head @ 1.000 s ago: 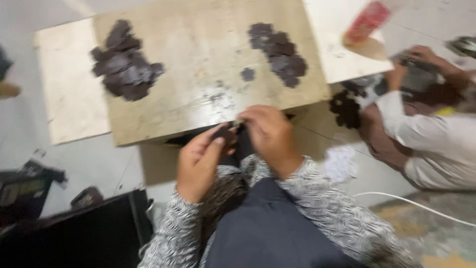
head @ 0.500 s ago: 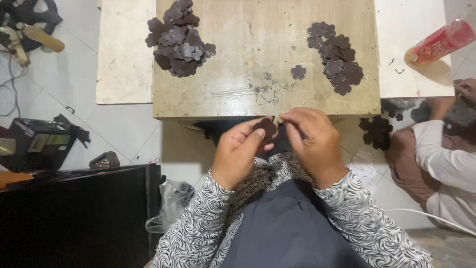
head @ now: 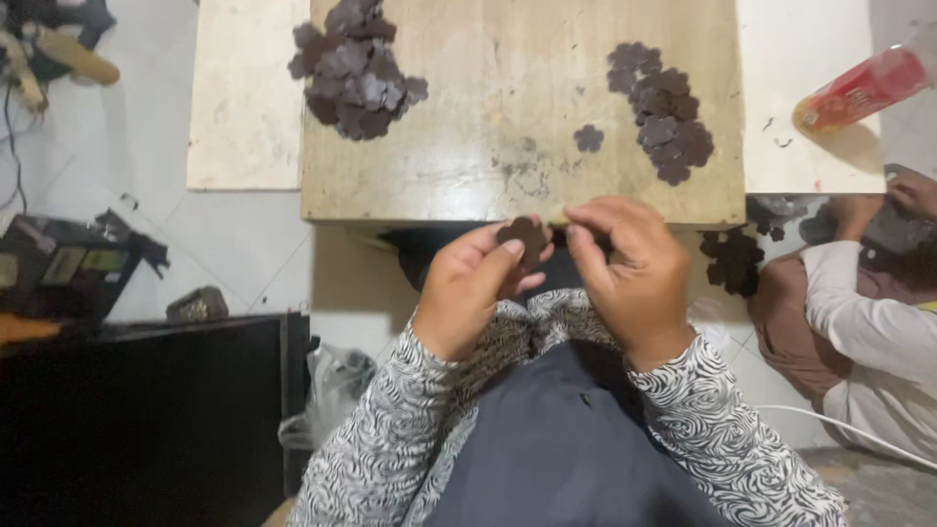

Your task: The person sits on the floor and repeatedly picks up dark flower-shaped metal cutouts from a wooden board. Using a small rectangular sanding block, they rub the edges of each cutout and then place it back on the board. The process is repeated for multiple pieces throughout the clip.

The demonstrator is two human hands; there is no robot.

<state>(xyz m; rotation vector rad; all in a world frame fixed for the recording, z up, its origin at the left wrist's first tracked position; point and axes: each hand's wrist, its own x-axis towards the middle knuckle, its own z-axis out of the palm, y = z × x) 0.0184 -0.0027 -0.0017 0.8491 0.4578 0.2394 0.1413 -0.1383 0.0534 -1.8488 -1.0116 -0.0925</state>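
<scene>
Dark brown flower-shaped cutout [head: 524, 235] now raised clear at the wooden table [head: 468, 185] edge, half hidden a second ago; left hand [head: 468, 288] fingers pinch it; right hand [head: 630, 273] fingers curl alongside, grip unclear.

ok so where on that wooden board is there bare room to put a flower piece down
The board is bare in the middle, between the left pile and the right pile, apart from one lone flower piece. The near edge by the hands is free too. Both piles are crowded.
</scene>
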